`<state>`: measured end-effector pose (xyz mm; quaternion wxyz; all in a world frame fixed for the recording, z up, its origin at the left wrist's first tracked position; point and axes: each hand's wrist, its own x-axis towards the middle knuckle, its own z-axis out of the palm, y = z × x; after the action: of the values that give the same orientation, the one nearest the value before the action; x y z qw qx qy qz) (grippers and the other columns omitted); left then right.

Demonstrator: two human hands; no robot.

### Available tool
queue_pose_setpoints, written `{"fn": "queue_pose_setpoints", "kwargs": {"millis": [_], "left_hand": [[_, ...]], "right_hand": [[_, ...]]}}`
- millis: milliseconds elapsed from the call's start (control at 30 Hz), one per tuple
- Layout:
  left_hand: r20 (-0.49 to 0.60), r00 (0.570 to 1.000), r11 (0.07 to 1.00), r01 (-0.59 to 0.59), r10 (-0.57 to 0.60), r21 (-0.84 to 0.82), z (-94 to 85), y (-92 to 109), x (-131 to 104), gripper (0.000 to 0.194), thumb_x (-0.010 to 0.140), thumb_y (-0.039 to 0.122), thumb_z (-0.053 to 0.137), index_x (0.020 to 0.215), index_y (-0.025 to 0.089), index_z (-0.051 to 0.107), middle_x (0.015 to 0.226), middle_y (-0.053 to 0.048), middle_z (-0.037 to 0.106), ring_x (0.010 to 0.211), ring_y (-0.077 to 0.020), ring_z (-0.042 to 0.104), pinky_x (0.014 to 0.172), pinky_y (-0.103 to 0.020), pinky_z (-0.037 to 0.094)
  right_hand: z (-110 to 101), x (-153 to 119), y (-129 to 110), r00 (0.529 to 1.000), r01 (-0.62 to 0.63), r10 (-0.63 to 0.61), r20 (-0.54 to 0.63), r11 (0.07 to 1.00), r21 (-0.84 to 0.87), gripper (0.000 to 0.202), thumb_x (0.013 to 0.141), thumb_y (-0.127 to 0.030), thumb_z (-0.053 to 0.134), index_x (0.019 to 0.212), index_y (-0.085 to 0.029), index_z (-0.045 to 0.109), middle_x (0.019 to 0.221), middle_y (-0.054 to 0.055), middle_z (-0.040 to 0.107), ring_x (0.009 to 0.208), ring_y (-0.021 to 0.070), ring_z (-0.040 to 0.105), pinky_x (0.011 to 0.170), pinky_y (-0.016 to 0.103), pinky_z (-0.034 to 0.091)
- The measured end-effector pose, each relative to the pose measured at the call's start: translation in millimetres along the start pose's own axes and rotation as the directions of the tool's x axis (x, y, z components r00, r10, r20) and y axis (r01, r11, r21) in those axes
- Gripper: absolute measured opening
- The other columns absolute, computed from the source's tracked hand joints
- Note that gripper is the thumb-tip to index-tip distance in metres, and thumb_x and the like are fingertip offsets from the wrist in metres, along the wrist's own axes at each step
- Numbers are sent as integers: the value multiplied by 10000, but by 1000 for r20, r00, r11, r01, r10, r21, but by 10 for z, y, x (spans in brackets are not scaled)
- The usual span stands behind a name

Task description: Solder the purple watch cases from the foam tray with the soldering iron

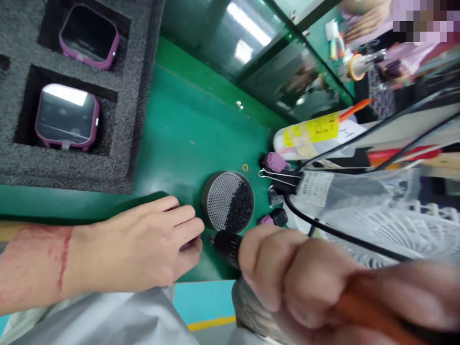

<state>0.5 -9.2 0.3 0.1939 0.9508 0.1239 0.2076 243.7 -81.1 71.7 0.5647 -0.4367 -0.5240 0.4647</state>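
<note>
My right hand (309, 273), close to the camera, is wrapped round an electric screwdriver (226, 245) with a black nose and an orange body. Its bit points left, toward my left hand (151, 244). The left fingers are curled round a small dark, purplish piece (190, 243), mostly hidden beneath them, low over the green bench. Just beyond both hands stands a round dish (218, 199) with a dimpled grey plate; small black screws (241, 206) heap on its right side. Two purple-framed square watches (66, 117) lie in separate pockets of a grey foam tray (124, 163).
A white bottle with yellow tape (311, 134) lies at the right, near a binder clip (283, 179), black cables and clear plastic bags (359, 191). Small purple parts (276, 162) lie beside them. A glass panel (230, 43) borders the far side; another person's hand (370, 21) shows beyond.
</note>
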Motion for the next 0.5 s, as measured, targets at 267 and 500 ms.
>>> {"fn": "queue_pose_setpoints", "kwargs": {"millis": [267, 500], "left_hand": [[43, 997, 997, -56, 59, -57, -29, 26, -58, 143, 1112, 219, 820, 970, 235, 818, 1402, -116, 847, 1275, -291, 733, 1135, -419, 597], [-53, 999, 996, -8, 3, -83, -138, 18, 13, 321, 1135, 92, 588, 1090, 201, 887, 1271, -104, 889, 1101, -292, 763, 1036, -465, 628]], "right_hand": [[-208, 254, 218, 968, 197, -197, -156, 980, -16, 191, 1111, -243, 860, 1272, -345, 843, 751, -102, 641, 493, 116, 582, 517, 342, 571], [-202, 292, 254, 979, 159, -156, -129, 987, 11, 230, 1132, -245, 843, 1332, -358, 829, 755, -110, 648, 523, 104, 613, 554, 309, 615]]}}
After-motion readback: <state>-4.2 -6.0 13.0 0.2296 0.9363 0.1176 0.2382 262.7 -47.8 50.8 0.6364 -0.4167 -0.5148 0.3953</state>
